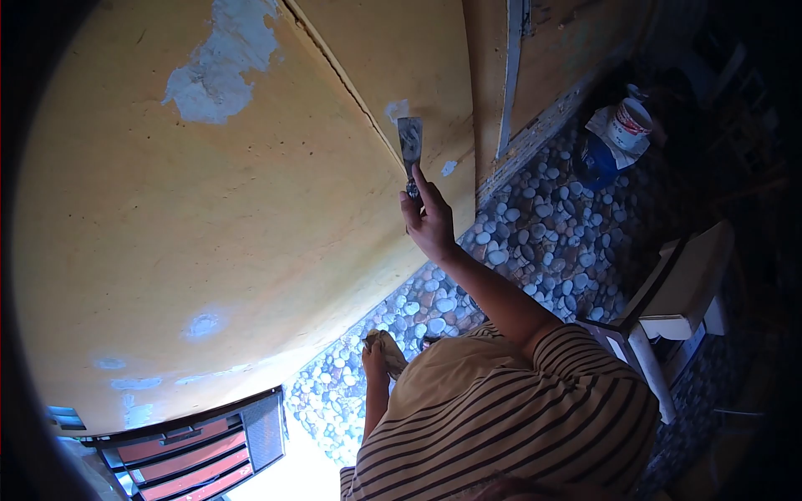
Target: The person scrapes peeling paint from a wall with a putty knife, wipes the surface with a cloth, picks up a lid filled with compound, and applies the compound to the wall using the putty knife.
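Note:
My right hand [430, 221] is closed round the handle of a putty knife [410, 142], with the index finger stretched along it. The knife's metal blade points up, over or against the yellow wall [217, 209], just below a small white patch [397, 109]. Another small white patch [449, 168] lies to the right of the blade. Lower down, beside the striped shirt, my left hand [374, 357] is closed on a crumpled pale bag or cloth [391, 352]; its contents cannot be made out.
A long crack [338, 71] runs down the wall near a large white patch [221, 67]. A white bucket [631, 123] stands on a blue container [596, 164] at the upper right. A chair [681, 284] is at right, a red-fronted drawer unit [188, 459] at lower left, on pebble-patterned flooring [543, 221].

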A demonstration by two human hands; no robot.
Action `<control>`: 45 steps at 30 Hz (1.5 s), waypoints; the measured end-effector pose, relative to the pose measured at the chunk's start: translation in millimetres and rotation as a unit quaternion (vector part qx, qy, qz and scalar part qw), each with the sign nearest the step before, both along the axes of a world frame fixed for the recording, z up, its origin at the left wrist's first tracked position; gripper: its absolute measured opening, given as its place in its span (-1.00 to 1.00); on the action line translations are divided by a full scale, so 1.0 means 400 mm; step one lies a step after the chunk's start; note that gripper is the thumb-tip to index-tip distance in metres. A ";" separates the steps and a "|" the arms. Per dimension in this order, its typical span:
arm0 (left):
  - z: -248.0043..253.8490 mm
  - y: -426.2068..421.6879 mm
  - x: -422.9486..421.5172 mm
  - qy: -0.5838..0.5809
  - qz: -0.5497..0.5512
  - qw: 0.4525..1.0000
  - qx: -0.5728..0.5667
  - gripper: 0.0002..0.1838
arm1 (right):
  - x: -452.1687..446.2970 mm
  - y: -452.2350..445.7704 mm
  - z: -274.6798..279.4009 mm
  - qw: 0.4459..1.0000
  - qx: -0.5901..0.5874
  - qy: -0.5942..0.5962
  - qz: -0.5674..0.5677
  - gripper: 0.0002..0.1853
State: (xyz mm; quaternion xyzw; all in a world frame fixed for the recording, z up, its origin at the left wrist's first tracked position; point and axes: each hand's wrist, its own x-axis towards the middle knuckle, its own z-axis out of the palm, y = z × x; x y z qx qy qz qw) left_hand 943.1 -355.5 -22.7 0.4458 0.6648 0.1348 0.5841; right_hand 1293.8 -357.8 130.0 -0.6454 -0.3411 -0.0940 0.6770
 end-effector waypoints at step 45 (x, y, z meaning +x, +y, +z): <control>0.002 0.019 0.023 -0.031 0.023 0.999 0.013 -0.58 | 0.235 -0.062 -0.023 0.922 0.030 0.283 0.264 -0.71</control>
